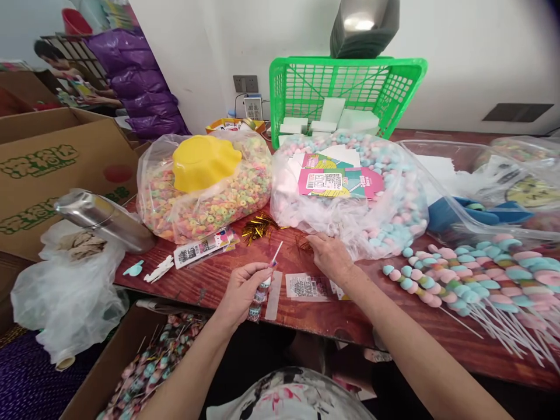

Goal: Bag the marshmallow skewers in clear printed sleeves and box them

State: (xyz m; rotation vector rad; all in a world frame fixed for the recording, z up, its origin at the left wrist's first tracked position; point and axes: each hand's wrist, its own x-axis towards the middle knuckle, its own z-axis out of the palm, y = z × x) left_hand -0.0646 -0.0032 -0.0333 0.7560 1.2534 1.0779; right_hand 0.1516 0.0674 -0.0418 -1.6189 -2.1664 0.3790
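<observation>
My left hand (pixel 247 289) is closed around a marshmallow skewer (pixel 257 303) in a clear printed bag, its white stick (pixel 277 252) pointing up and away from me. My right hand (pixel 330 254) reaches to the near side of the marshmallow bag, fingertips pinched at a small heap of thin copper-coloured twist ties (pixel 303 242). A shiny gold bunch of twist ties (pixel 259 227) lies to the left of that heap. Below my right wrist are flat printed clear bags (pixel 308 286). A pale strip (pixel 273 296) lies right beside the skewer.
Unwrapped marshmallow skewers (pixel 494 274) are piled at the right. Behind stand a bag of ring candies (pixel 210 204), a marshmallow bag (pixel 394 192) and a green basket (pixel 345 76). A steel flask (pixel 105 219) leans left; a carton of wrapped skewers (pixel 149 361) sits below the table edge. Someone sits far left.
</observation>
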